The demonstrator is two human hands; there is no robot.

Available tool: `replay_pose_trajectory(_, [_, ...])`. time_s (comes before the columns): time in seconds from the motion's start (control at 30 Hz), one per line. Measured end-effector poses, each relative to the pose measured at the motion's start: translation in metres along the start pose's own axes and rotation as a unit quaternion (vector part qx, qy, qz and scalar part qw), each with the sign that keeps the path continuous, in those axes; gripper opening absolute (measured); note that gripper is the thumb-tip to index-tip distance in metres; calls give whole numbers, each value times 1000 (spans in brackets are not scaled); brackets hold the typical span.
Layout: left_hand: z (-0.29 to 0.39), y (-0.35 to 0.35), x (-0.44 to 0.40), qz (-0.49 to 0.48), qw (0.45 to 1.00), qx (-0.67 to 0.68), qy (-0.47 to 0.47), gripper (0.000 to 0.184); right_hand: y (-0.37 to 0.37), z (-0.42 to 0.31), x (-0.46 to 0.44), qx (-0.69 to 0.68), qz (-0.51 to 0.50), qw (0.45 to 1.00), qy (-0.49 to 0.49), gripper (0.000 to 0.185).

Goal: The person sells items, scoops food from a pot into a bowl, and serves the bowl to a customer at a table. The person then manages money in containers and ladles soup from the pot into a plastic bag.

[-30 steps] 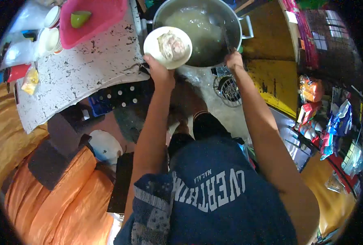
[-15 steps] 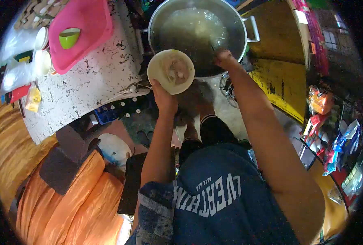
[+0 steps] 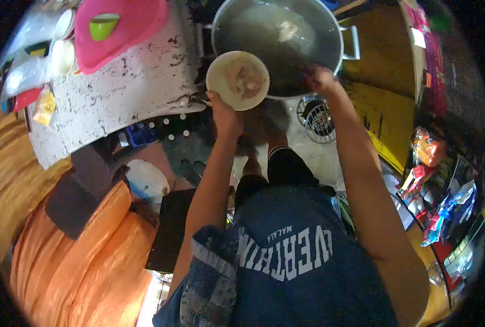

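My left hand [image 3: 226, 113] grips a white bowl [image 3: 214, 82] from below, with pale chunks of food [image 3: 245, 79] lying in it. The bowl is held close to the near left rim of a large metal pot [image 3: 338, 43]. Cloudy liquid [image 3: 253, 35] fills part of the pot, and a pale lump [image 3: 288, 31] shows at its surface. My right hand [image 3: 321, 80] is closed over the pot's near right side, slightly blurred. What its fingers hold is dark and hard to make out against the liquid.
A white, chipped tabletop [image 3: 139, 90] on the left bears a pink tray [image 3: 139, 27] with a green bowl [image 3: 103, 27], and stacked white bowls [image 3: 62, 57]. A yellow panel [image 3: 387, 125] stands right of the pot. A round wire guard [image 3: 320, 122] is on the floor below the pot.
The view has shifted, so the pot and bowl sit further right and higher. My right hand has moved slightly right relative to the pot. The left hand still holds the bowl.
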State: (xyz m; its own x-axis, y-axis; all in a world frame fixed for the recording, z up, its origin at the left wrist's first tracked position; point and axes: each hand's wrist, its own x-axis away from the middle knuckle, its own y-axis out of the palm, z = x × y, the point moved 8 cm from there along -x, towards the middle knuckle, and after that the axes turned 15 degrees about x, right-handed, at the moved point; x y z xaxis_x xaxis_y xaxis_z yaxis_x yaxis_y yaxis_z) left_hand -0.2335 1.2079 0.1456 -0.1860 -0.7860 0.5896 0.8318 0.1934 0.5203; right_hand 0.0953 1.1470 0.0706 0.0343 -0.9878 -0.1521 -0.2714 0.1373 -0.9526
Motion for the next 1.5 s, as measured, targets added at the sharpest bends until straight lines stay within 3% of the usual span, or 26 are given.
replay_pose_trajectory(0.07, [6,8,-3,-10,997,-68,42,69,41,43,19,-167,-149,961,162,5])
replay_pose_trajectory(0.1, [1,11,-2,21,1000,-13,0,69,50,53,22,-223,-233,914,247,7])
replay_pose_trajectory(0.13, [-3,17,-3,45,997,46,-39,70,18,34,20,-180,-281,909,248,10])
replay_pose_trajectory(0.17, [-5,23,-8,2,998,55,-9,70,-8,22,11,-173,-183,958,140,14])
replay_pose_trajectory(0.2, [-6,27,-12,-45,997,65,24,69,-20,25,9,-226,-174,936,205,16])
replay_pose_trajectory(0.23, [-8,28,-12,-21,995,101,-3,69,-32,28,8,-279,-156,909,269,18])
replay_pose_trajectory(0.27, [-12,31,-11,3,990,137,-35,68,-24,29,30,-379,-220,755,489,19])
replay_pose_trajectory(0.33, [-9,38,-10,-11,990,137,-19,68,-21,40,41,-394,-220,699,555,20])
replay_pose_trajectory(0.37, [-9,38,-11,-13,992,125,-17,68,0,63,52,-390,-218,703,553,20])
replay_pose_trajectory(0.4, [-10,38,-12,-13,992,127,-18,68,3,88,40,-240,-146,904,322,19])
replay_pose_trajectory(0.43, [-12,35,-12,-3,990,140,-24,68,-2,89,35,-157,-118,963,185,19])
replay_pose_trajectory(0.47, [-14,32,-12,8,988,151,-31,69,-9,86,36,-62,-62,995,54,19])
replay_pose_trajectory(0.53, [-8,26,-8,6,995,99,-4,69,-10,88,28,227,-172,957,-57,32])
replay_pose_trajectory(0.6, [2,21,1,6,999,39,13,70,-61,86,22,-24,-164,980,111,28])
replay_pose_trajectory(0.67, [10,15,6,29,998,41,29,69,-97,80,4,-217,-134,926,278,25])
replay_pose_trajectory(0.73, [-5,-7,7,10,998,61,-15,69,-80,99,-16,50,-206,943,258,21])
replay_pose_trajectory(0.77, [-6,-17,13,37,998,39,-16,70,-71,110,-26,176,-240,924,241,19])
replay_pose_trajectory(0.87, [-7,-32,29,78,995,39,-50,70,-55,83,-71,250,-249,901,252,21])
replay_pose_trajectory(0.93, [-15,-46,38,97,990,62,-83,70,-43,56,-95,248,-283,885,276,26])
replay_pose_trajectory(1.0, [-18,-58,41,72,995,49,-50,71,-21,41,-103,244,-319,865,301,32])
replay_pose_trajectory(1.13, [-19,-72,67,140,983,48,-105,72,28,50,-96,232,-271,880,313,30])
replay_pose_trajectory(1.23, [-15,-76,74,106,990,63,-72,73,64,72,-84,238,-295,917,127,30])
replay_pose_trajectory(1.27, [-15,-77,76,105,990,61,-78,73,69,81,-77,237,-296,916,129,30])
replay_pose_trajectory(1.33, [-14,-80,82,104,989,55,-87,72,68,68,-81,170,-100,980,-17,15])
replay_pose_trajectory(1.5, [-11,-87,87,118,984,66,-112,72,89,55,-62,-85,-271,935,214,21])
